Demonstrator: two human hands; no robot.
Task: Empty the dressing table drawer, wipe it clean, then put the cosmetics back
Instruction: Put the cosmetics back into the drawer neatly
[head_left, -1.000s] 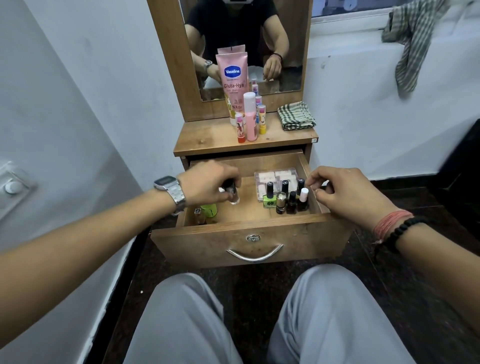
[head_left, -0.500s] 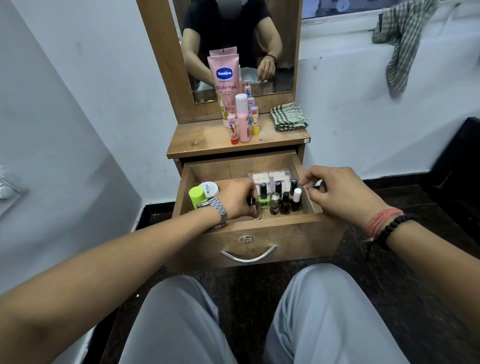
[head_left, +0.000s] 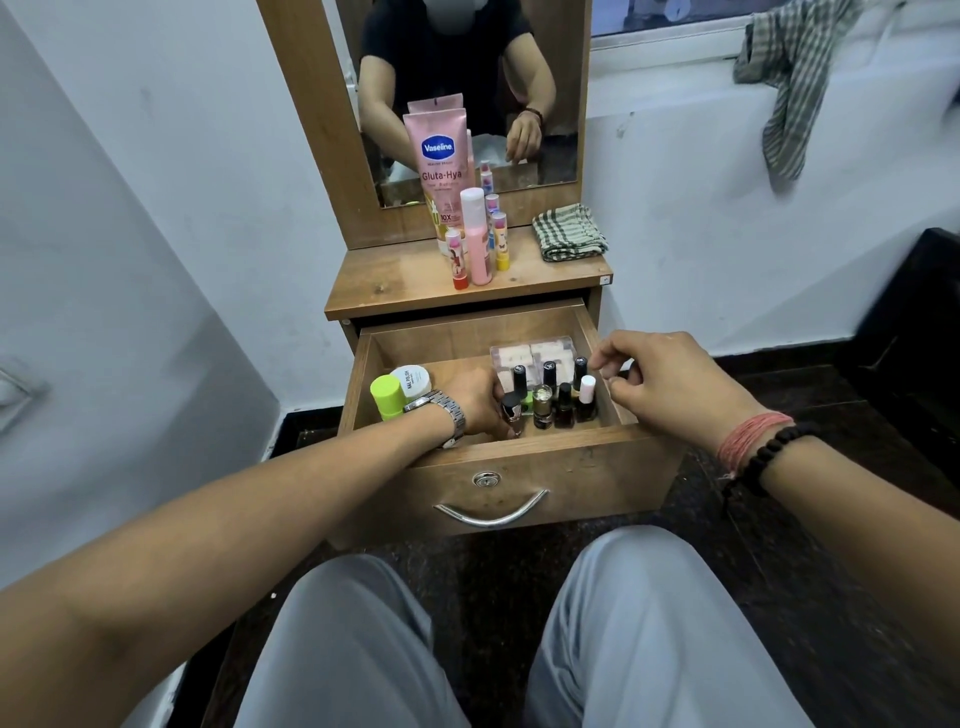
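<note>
The wooden drawer (head_left: 488, 483) is pulled open in front of me. My left hand (head_left: 475, 402) is inside it, closed on a dark-capped nail polish bottle (head_left: 511, 410) that is low at the near front, right beside a cluster of several nail polish bottles (head_left: 558, 400). Behind them lies a clear plastic box (head_left: 535, 353). A green-capped tube (head_left: 387, 397) and a white jar (head_left: 410, 379) stand at the drawer's left. My right hand (head_left: 660, 384) hovers over the drawer's right wall, fingers pinched on a small dark item that is mostly hidden.
On the tabletop (head_left: 405, 291) stand a pink Vaseline tube (head_left: 439, 161), a pink bottle (head_left: 475, 234), lip balm sticks (head_left: 501, 241) and a folded checked cloth (head_left: 569, 231). Another checked cloth (head_left: 795, 78) hangs on the sill. My knees are just below the drawer.
My left hand has carried the bottle from the drawer's left-middle rightward and down beside the bottle cluster, uncovering the green tube and white jar. My right hand has stayed put.
</note>
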